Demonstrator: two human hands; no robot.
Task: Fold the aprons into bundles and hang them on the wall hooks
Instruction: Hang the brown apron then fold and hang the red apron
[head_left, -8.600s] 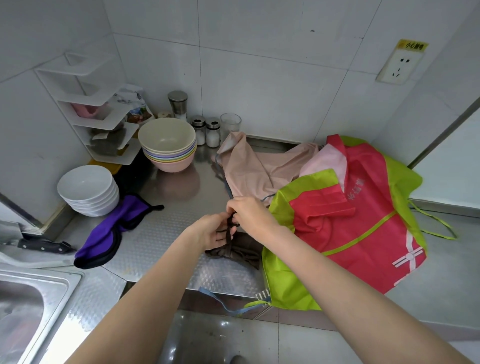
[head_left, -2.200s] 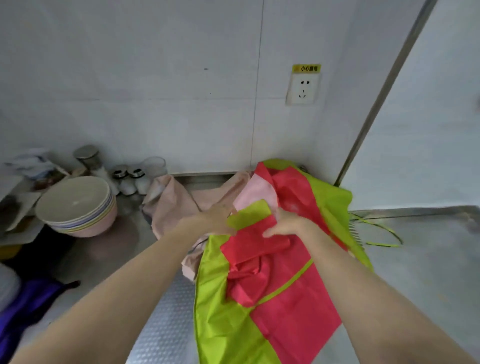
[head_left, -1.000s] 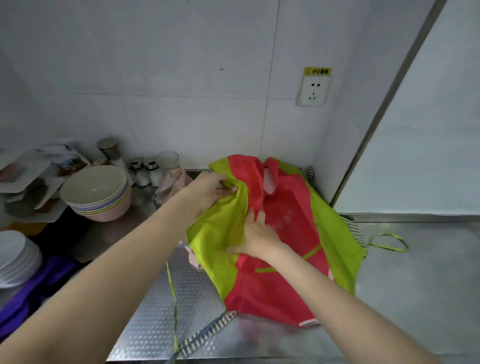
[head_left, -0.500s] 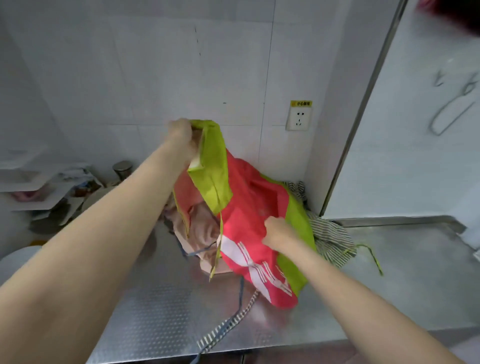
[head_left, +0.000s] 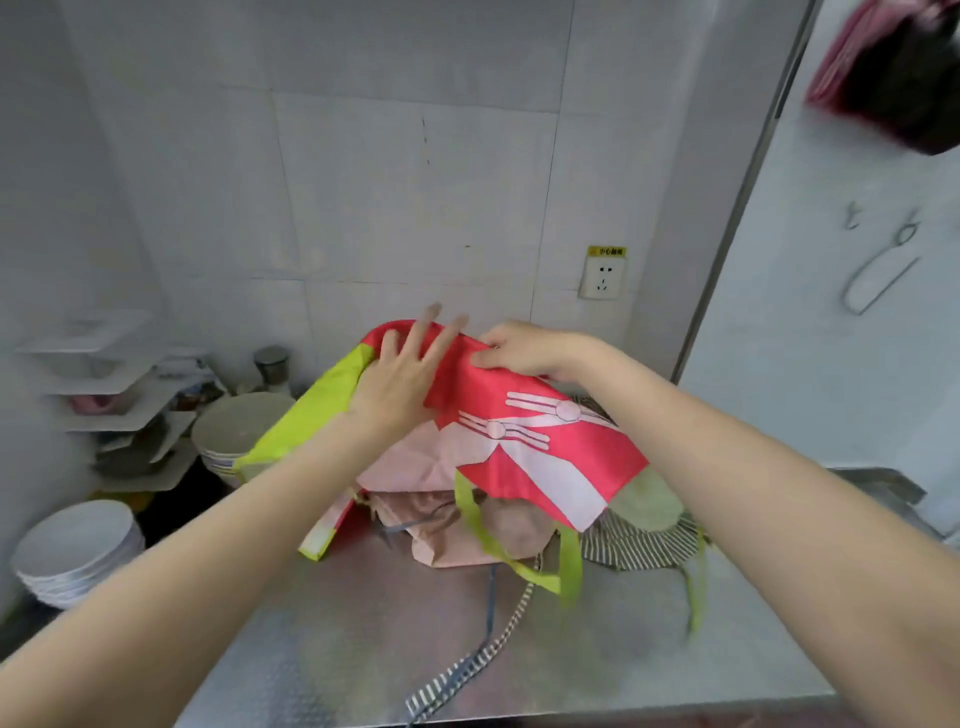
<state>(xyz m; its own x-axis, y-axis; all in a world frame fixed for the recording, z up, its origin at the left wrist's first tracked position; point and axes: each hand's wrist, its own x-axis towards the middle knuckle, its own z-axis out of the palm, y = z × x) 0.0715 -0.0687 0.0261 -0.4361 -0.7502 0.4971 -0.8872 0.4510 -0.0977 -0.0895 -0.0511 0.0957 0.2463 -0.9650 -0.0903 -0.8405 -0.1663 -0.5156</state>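
White plates (head_left: 78, 551) at 8 o'clock, bowls (head_left: 239, 431) and rack (head_left: 109, 395) at 9, on steel counter (head_left: 322, 654). Left hand (head_left: 402, 376) laid flat on red-green apron (head_left: 524, 447) near centre, fingers straight and spread; right hand (head_left: 530, 348) just beside it at 1 o'clock, fingers curled pinching apron's top fold, apron lifted above pink apron (head_left: 447, 519) and striped apron (head_left: 644, 540). Socket (head_left: 602, 278) at 1, hooks (head_left: 883, 260) on wall at 2, dark-red bundle (head_left: 898, 73) hanging top right.

Kitchen, tiled walls, steel counter (head_left: 649, 649), stacked bowls (head_left: 236, 431) (plates (head_left: 72, 545) too)
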